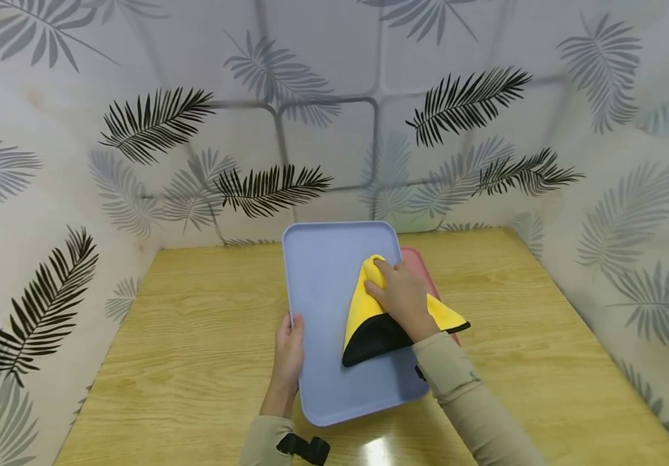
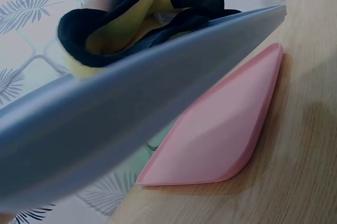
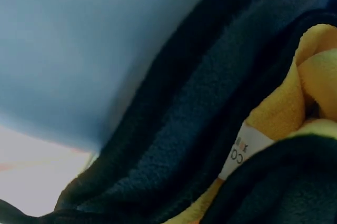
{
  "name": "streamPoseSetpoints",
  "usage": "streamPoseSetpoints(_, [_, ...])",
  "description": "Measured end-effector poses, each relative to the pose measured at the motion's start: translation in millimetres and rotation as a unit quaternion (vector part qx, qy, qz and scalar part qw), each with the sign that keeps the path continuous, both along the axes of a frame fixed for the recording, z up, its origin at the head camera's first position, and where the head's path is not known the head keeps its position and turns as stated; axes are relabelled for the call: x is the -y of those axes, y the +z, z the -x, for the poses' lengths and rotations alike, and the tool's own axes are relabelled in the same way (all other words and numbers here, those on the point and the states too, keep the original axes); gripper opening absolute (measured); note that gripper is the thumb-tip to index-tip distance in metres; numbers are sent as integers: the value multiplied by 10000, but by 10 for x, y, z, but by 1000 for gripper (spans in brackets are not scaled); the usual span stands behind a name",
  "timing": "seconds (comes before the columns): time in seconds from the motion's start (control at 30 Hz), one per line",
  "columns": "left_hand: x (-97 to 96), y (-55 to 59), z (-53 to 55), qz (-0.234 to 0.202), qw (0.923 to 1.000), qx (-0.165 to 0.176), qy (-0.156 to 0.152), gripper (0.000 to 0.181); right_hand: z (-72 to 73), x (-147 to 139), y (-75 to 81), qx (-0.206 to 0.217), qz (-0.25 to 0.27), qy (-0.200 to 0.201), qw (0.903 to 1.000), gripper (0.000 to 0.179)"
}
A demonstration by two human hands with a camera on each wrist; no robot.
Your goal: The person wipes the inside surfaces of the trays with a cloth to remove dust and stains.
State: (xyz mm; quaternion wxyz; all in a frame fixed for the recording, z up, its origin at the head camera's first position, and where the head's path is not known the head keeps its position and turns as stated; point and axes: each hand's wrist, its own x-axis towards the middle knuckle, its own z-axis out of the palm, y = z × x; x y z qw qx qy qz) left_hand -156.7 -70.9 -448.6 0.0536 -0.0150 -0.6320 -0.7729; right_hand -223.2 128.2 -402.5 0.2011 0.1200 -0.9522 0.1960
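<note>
One pale blue tray is held tilted above a wood-grained table, its left long edge clamped in a person's left hand, thumb over the rim. The right hand, fingers and thumb bunched together on a yellow-and-black cloth, holds it against the tray's inner face, right of the middle. One yellow corner with a dark border reaches past the tray's right edge, while a broad black fold spreads below the hand toward the near end. Inside the folds, a white label shows from the right wrist, its print only partly legible. Below the raised tray, a pink tray lies on the tabletop, apart from the blue one in the left wrist view and mostly hidden behind it from overhead. Beige sleeves cover both forearms, and a black band circles the left wrist. Behind, a pale wall covering carries black and gray leaves.
</note>
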Motion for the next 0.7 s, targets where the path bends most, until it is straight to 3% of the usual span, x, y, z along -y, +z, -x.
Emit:
streamPoseSetpoints(0.27, [-44, -10, 13, -26, 9999, -47, -131, 49, -46, 204, 51, 17, -153, 3, 9999, 41])
streamPoseSetpoints(0.53, [-95, -15, -8, 98, 9999, -88, -101, 42, -133, 479, 98, -616, -139, 305, 9975, 39])
streamPoseSetpoints(0.7, [-133, -1, -27, -230, 9991, 35, -344, 41, -182, 628, 124, -842, -133, 521, 9950, 38])
